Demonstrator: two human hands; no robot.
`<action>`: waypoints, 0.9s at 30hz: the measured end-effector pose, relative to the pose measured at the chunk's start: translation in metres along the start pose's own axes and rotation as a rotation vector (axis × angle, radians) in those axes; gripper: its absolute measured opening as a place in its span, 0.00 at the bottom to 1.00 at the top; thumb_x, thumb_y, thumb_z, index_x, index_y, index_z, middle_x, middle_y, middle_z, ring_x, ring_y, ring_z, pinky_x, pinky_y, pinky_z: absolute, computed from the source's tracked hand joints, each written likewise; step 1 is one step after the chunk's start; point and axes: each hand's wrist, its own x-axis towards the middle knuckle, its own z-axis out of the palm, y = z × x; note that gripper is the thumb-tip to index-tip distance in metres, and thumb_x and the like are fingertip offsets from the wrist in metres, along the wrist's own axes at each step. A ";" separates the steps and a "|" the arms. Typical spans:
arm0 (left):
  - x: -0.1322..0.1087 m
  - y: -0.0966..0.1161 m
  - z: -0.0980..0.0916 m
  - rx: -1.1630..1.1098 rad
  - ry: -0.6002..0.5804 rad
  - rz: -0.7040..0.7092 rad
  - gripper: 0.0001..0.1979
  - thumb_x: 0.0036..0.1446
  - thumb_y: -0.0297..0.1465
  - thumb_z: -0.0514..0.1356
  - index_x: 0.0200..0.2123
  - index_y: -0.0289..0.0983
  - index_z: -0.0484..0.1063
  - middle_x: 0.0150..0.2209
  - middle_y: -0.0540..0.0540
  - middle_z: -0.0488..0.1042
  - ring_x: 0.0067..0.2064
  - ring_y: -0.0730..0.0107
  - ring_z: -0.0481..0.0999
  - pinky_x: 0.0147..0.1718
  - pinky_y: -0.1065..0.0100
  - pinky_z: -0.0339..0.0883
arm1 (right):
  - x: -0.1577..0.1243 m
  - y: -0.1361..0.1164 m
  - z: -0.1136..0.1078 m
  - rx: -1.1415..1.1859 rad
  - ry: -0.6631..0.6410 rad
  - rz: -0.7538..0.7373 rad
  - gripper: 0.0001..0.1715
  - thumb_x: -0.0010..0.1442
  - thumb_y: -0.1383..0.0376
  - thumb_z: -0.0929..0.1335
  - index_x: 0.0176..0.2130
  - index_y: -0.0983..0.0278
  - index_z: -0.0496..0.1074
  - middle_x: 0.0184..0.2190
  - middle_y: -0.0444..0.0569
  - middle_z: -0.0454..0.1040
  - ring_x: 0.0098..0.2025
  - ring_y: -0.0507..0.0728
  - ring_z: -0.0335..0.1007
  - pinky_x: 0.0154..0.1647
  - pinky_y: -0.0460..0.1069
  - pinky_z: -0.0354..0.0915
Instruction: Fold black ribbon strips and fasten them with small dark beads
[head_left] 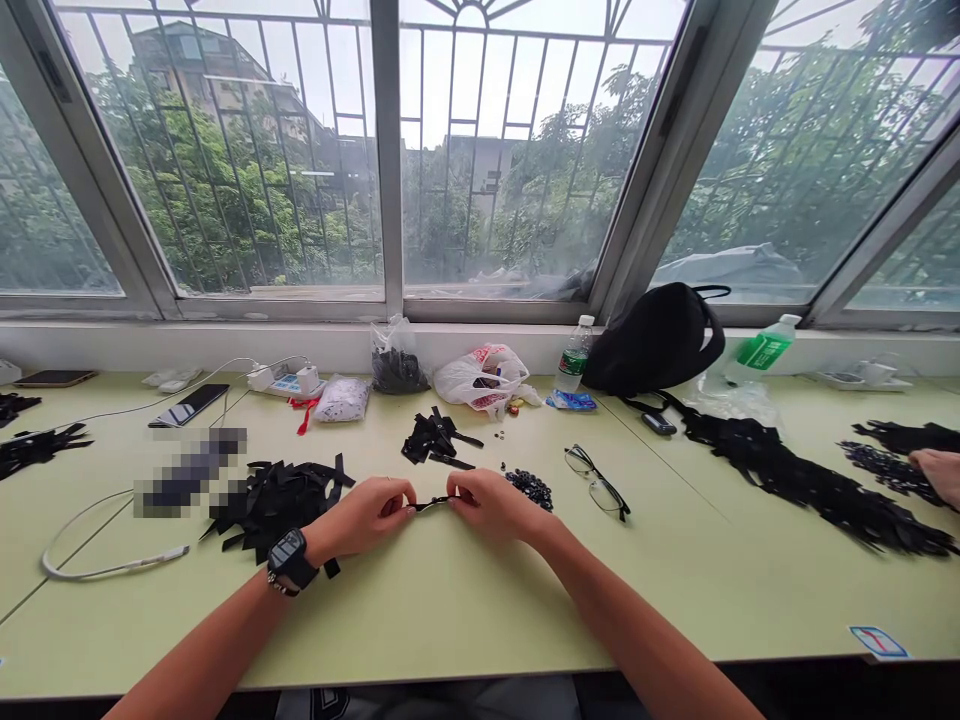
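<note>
We start at the left of the pale green worktop (420,600), where a phone (54,378) lies near the back and loose black strips (34,447) sit at the edge, with a white cable (82,550) looped in front of them. A blurred patch (191,470) hides whatever lies there, so we cannot say what it is. Next comes a heap of black ribbon strips (274,505), just beside our left hand (367,515), whose wrist carries a black smartwatch (292,558). That hand's fingers curl in, and thumb and forefinger appear to pinch one end of a short black ribbon strip (433,503). Our right hand (491,505) pinches the other end the same way, so the strip spans the small gap between the hands, above the middle of the worktop. We do best with the two pinches close together and the wrists low, since a short ribbon twists easily. Behind the hands lies a small bunch of black strips (435,438), and to the right are dark beads (529,489) and a pair of glasses (596,482). Beyond them stand a water bottle (575,355) and a black bag (652,340). At the far right, a long fringe of black strips (810,483) runs along the worktop, and another person's hand (941,472) enters at the frame edge.
</note>
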 end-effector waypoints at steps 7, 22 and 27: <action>0.000 -0.002 0.001 -0.013 0.001 0.000 0.06 0.68 0.33 0.57 0.41 0.39 0.74 0.27 0.53 0.67 0.30 0.70 0.64 0.29 0.71 0.55 | -0.001 -0.001 0.000 0.006 0.003 -0.002 0.04 0.62 0.70 0.69 0.35 0.62 0.72 0.27 0.41 0.70 0.29 0.51 0.59 0.32 0.45 0.51; -0.001 0.000 -0.002 -0.006 0.007 -0.001 0.07 0.68 0.33 0.57 0.40 0.38 0.75 0.26 0.53 0.67 0.29 0.71 0.65 0.29 0.71 0.57 | -0.001 -0.004 -0.004 0.022 -0.035 0.001 0.04 0.61 0.71 0.68 0.37 0.62 0.71 0.26 0.39 0.68 0.29 0.50 0.58 0.31 0.45 0.49; -0.001 0.001 -0.003 -0.007 0.011 0.011 0.08 0.68 0.34 0.58 0.40 0.38 0.75 0.27 0.52 0.67 0.29 0.70 0.65 0.30 0.71 0.58 | -0.001 -0.004 -0.004 0.018 -0.035 0.004 0.04 0.61 0.70 0.69 0.38 0.62 0.72 0.26 0.39 0.68 0.29 0.51 0.58 0.31 0.46 0.49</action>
